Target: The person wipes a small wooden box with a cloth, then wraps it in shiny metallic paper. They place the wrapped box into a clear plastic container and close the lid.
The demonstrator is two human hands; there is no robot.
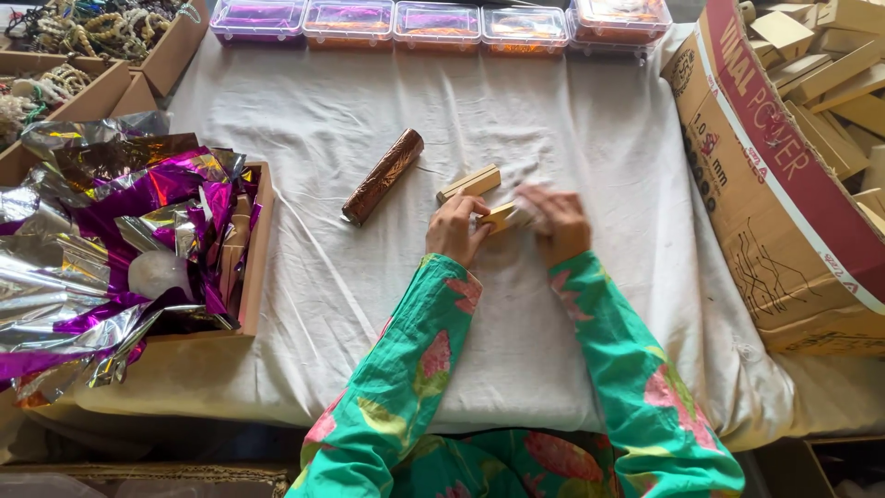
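My left hand (455,230) and my right hand (553,224) meet over the white cloth (323,277), both gripping a small pale wooden block (498,217) between them. The right hand is blurred. A second pale wooden block (468,183) lies on the cloth just beyond my left hand. Further left lies a brown patterned foil-wrapped stick (382,176), set diagonally. Both arms wear green sleeves with pink flowers.
A wooden tray (261,240) at left overflows with purple and silver foil sheets (111,240). A large cardboard box (774,203) of wooden blocks stands at right. Clear plastic boxes (438,23) line the far edge. Cartons of beaded bangles (83,37) sit at far left.
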